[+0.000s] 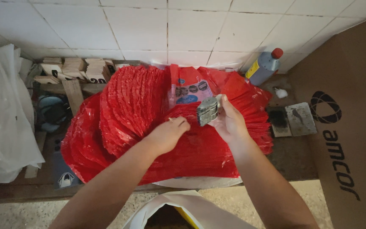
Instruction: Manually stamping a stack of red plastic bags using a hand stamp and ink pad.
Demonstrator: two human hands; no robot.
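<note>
Gripping a metal stamp (207,111), the right hand (229,123) holds it just above the fanned red bags (149,114) on the bench. Left hand (168,135) presses flat, fingers closed, pinning the top bag. Seemingly mid-stamping; next calls for a square, steady press down.

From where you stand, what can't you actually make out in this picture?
- Head view: underside of the metal stamp, hidden by the right hand gripping it.
- Left hand fingertips, curled into the fanned red plastic bags.
- Contents of the white sack, cut by the bottom edge.
- Small wooden blocks at the wall: markings too small and dim.
- The grey bottle: contents unseen.
</note>
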